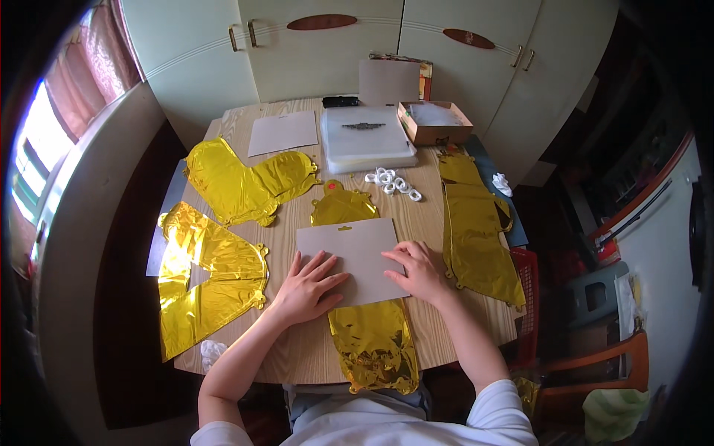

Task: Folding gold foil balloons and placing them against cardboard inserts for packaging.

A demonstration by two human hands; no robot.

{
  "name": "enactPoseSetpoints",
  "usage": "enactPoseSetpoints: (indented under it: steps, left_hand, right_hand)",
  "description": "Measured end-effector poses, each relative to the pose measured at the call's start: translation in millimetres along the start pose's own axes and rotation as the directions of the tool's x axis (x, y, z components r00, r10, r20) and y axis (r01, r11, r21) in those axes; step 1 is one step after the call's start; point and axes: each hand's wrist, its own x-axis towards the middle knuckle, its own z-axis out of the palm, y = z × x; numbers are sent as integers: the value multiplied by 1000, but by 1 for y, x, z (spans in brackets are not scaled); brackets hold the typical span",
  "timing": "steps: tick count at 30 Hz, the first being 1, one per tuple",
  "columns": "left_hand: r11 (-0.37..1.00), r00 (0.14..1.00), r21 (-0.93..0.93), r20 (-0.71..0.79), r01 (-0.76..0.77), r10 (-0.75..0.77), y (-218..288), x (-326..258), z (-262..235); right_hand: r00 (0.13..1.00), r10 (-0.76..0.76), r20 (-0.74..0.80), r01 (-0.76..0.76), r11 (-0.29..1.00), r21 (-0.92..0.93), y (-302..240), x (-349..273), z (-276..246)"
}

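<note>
A light grey card (349,256) with a small hang slot near its far edge lies flat across a gold foil balloon (372,327), whose two ends show beyond the card. My left hand (307,286) rests on the card's left side, fingers spread. On its right edge lies my right hand (418,271), fingers apart and slightly bent. Neither hand is gripping anything. Flat gold foil balloons lie around them: a heart-like or curved one (245,182) at the far left, an A-shaped one (212,275) nearer left, and a long one (480,230) on the right.
Behind the card are several white rings (394,182) and a stack of clear plastic bags (368,141). An open cardboard box (439,130) stands beside the stack. Another pale card (282,132) lies at the back left. Crumpled white scraps (212,355) sit near the left edge.
</note>
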Motion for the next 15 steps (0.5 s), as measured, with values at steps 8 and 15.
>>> enactPoseSetpoints:
  steps: [8, 15]
  left_hand:
    - [999, 999, 27, -22, -40, 40, -2, 1, 4]
    - [1000, 1000, 9, -17, -14, 14, 0, 0, 1]
  right_hand:
    - [996, -87, -30, 87, 996, 6, 13, -3, 13]
    - [988, -64, 139, 89, 980, -179, -6, 1, -3]
